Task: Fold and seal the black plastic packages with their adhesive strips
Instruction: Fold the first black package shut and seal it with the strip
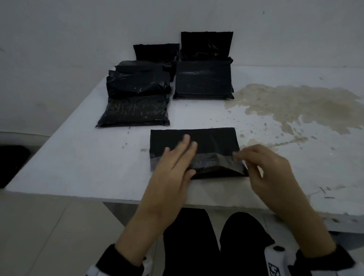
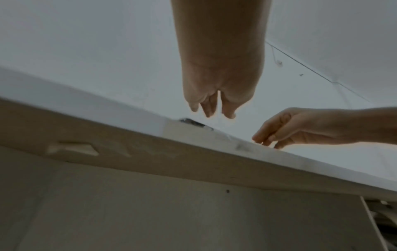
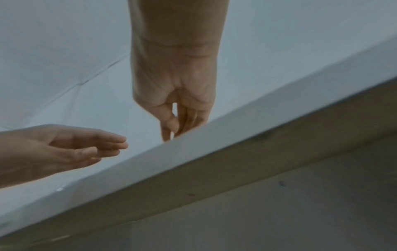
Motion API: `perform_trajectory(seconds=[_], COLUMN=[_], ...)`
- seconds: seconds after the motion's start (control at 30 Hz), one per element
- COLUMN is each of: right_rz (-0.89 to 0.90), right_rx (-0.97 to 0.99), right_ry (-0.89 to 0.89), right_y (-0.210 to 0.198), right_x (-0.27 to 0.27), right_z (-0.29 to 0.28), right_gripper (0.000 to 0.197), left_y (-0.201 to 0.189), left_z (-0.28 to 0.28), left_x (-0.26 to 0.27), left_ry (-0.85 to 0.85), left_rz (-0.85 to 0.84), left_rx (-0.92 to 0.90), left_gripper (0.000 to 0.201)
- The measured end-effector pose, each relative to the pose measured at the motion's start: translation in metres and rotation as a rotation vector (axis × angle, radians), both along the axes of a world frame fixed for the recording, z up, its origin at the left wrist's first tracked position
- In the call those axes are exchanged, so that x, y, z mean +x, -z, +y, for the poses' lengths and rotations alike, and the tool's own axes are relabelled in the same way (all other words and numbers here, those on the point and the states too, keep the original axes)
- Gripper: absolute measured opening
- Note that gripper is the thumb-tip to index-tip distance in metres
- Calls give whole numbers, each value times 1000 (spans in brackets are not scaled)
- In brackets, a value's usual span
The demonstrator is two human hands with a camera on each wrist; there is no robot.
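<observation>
Fingers point(image 1: 185, 146) of the left hand point(image 1: 171, 168) press flat, together, on the crosswise package point(image 1: 210, 141); right hand point(image 1: 267, 168) pinches its strip point(image 1: 213, 160).

Dim, flat light throughout; wrist views soft and perhaps motion-blurred, edges bent by the wide lens.

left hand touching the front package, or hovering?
Touching. In the head view the left hand lies flat, fingers straight, on the front package, with no gap visible. The wrist views hide the package behind the table edge.
</observation>
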State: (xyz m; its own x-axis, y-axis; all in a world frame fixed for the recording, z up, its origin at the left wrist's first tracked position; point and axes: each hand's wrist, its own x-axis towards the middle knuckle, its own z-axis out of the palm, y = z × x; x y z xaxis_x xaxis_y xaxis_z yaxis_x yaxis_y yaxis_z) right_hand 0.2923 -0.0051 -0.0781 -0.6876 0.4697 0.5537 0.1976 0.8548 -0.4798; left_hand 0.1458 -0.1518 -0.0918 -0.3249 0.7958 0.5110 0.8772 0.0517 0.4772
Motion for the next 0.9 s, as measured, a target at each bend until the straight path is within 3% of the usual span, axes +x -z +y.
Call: perform_trajectory(seconds=[0.07, 0.13, 0.2, 0.3, 0.43, 0.5, 0.53, 0.63, 0.7, 0.77, 0.83, 0.9], right_rz=[62, -62, -218, -168, -147, -126, -111, -11, 96, 110, 38, 46], right_rx=[-75, -279, -418, -443, -347, -340, -389, -555, -500, -365, -273, -196], right_ry=[68, 125, 184, 198, 176, 184, 195, 296, 359, 285, 91, -13], right_y=[-1, 4, 12, 19, 25, 26, 26, 18, 9, 5, 10, 23], right_x=[-20, -42, -54, -51, -41, -37, -34, -27, -27, -39, -56, -64], right_z=[-29, -53, -64, -61, -54, -52, -50, -39, -34, -37, -46, -46], right_gripper=[31, 40, 50, 51, 51, 52, 52, 53, 53, 47, 36, 30], left_y=[10, 20, 21, 19, 10, 9, 7, -3, -9, -8, -4, 9], left_z=[-10, -10, -9, -12, -28, -31, -31, -29, -21, -6, 8, 14], left_x=[6, 12, 18, 16, 7, 5, 3, 3, 4, 6, 9, 3], left_ry=[-115, -226, -280, -444, -462, -468, -462, -497, -579, -480, -237, -111], left_rz=[-56, -171, -186, -66, 228, 217, 110, -284, -360, -219, -48, 47], left_rx=[-89, -204, -315, -473, -611, -713, -735, -511, -244, -57, -21, -19], left_gripper=[68, 82, 77, 79, 59, 74, 75, 67, 72, 59, 43, 36])
